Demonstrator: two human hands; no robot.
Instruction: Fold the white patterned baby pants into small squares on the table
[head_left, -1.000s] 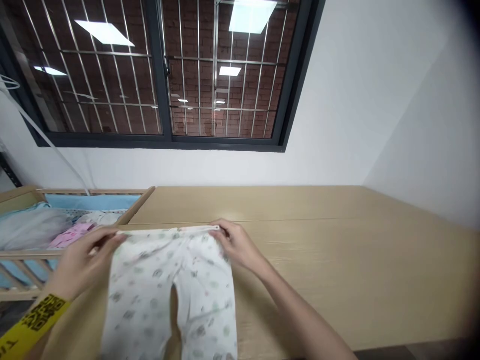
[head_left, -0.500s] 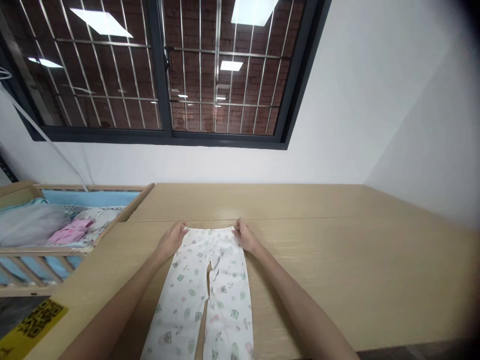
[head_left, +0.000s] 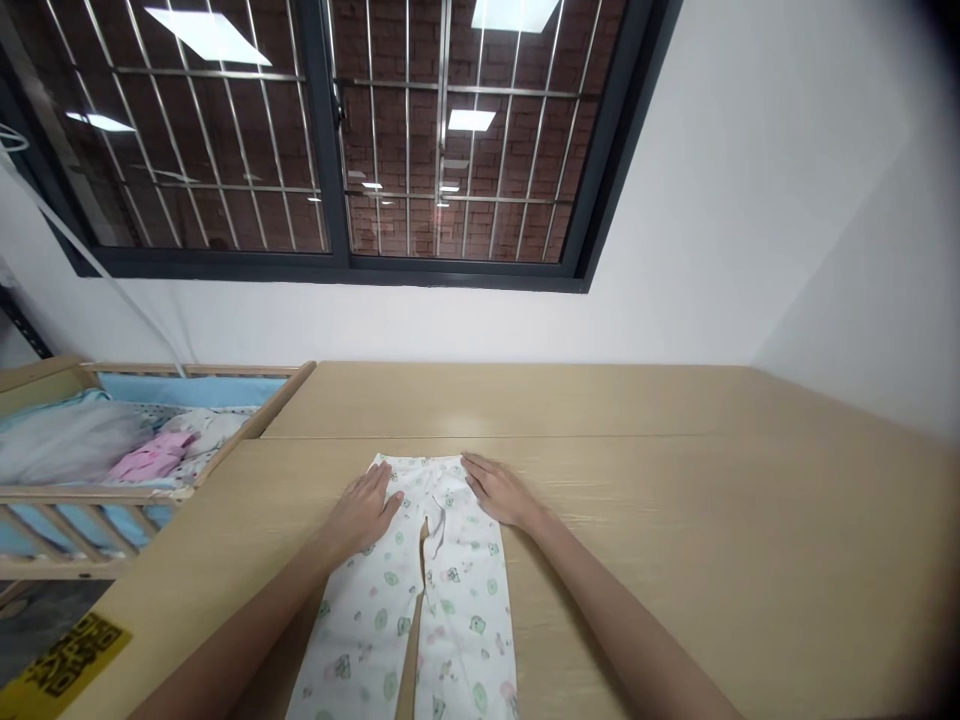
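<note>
A pair of small white trousers (head_left: 457, 610) with a green and pink print lies flat on the wooden table, waistband away from me and legs toward me. My left hand (head_left: 364, 515) rests flat on the upper left side of the trousers, fingers stretched out and thumb apart. On the upper right side, near the waistband corner, my right hand (head_left: 499, 488) lies with its fingers extended over the cloth. Neither hand grips the fabric. The lower ends of the legs run out of view at the bottom.
The wooden table (head_left: 675, 540) reaches to the white wall. At the left stands a wooden cot (head_left: 97, 493) with blue lining, a pink cloth (head_left: 154, 456) and pale bedding inside. A yellow label with a black code (head_left: 75, 655) is at the table's left edge. A barred window is above.
Both hands have let go of the waistband corners and now lie flat on the trousers. The left hand has shifted inward and toward me. The view has moved slightly.
</note>
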